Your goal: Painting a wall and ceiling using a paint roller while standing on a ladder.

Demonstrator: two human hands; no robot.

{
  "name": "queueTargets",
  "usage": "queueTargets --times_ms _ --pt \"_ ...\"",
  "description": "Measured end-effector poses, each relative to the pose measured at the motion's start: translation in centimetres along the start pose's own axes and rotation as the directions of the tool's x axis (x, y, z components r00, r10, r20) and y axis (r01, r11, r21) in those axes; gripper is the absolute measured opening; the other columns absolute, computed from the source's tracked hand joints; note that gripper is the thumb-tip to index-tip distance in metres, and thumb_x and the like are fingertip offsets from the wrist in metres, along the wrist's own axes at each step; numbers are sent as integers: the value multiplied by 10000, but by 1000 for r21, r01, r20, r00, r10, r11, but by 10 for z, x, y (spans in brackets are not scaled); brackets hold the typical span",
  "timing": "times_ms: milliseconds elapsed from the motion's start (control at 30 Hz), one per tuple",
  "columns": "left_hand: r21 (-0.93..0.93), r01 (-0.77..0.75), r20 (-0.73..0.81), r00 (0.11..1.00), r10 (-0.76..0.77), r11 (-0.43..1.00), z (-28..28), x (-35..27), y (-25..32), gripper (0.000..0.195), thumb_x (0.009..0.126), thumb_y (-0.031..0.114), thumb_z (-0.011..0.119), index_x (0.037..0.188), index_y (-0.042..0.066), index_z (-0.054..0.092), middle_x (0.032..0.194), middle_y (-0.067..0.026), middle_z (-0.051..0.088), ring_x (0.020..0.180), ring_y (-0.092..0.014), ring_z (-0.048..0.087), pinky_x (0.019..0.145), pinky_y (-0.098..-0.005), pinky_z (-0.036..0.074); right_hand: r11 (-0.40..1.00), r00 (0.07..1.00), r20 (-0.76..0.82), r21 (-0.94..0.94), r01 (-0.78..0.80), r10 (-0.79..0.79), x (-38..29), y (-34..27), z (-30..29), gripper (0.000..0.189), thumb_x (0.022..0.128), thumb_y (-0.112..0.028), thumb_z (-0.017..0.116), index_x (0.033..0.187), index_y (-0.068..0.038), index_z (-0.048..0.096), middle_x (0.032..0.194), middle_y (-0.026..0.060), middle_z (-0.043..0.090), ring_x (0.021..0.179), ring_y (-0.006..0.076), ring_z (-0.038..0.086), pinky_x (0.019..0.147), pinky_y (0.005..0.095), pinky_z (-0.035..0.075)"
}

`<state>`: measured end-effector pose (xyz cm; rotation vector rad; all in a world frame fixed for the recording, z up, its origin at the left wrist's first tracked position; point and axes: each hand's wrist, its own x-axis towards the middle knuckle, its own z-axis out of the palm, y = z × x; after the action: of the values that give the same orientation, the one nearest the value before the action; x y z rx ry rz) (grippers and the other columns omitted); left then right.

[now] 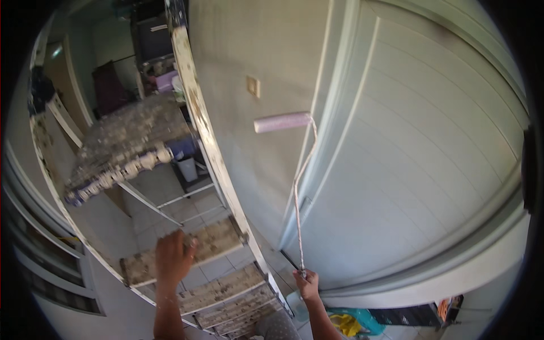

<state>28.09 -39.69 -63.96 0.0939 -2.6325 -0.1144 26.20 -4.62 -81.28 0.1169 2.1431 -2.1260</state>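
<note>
My right hand (307,284) grips the lower end of a paint roller with a long, bent, paint-crusted frame (297,208). Its pale pinkish sleeve (282,122) is raised up and to the left, in front of the wall beside the door; whether it touches the wall I cannot tell. My left hand (173,257) is over a step (216,240) of a paint-splattered stepladder, thumb apart from the fingers, with nothing visible in it. Contact between that hand and the step is unclear. Above it sits the ladder's top platform (131,131), thick with dried paint along its front edge.
A light switch (253,86) is on the wall (229,55), left of a pale panelled door (425,140). Below are a translucent container (297,305), a teal tub (366,319) and a yellow item (346,325). A grey bin (187,169) stands beyond the ladder's rail (208,131).
</note>
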Motion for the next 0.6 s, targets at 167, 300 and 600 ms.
queueTargets --times_ms 167,300,600 --pt "-37 146 171 976 -138 989 -14 16 12 276 841 309 574 836 42 502 797 -149 534 763 -337 521 705 -447 384 974 996 -60 -221 47 -62 36 -41 3 398 844 -223 687 570 -104 424 532 -67 393 493 36 321 437 247 227" --pt "-35 198 179 965 -189 980 -15 23 16 268 840 304 563 768 55 493 749 -125 525 744 -320 514 725 -448 363 999 999 -7 -13 37 -37 50 -68 16 399 839 -226 700 573 -108 428 528 -68 384 483 36 321 432 244 222" --pt "-28 154 300 944 -139 988 -49 37 20 327 811 327 612 927 26 558 894 -165 559 833 -323 551 770 -462 403 998 1000 -7 60 0 0 98 -109 17 386 834 -199 693 581 -80 427 565 -71 369 546 56 307 482 258 233"
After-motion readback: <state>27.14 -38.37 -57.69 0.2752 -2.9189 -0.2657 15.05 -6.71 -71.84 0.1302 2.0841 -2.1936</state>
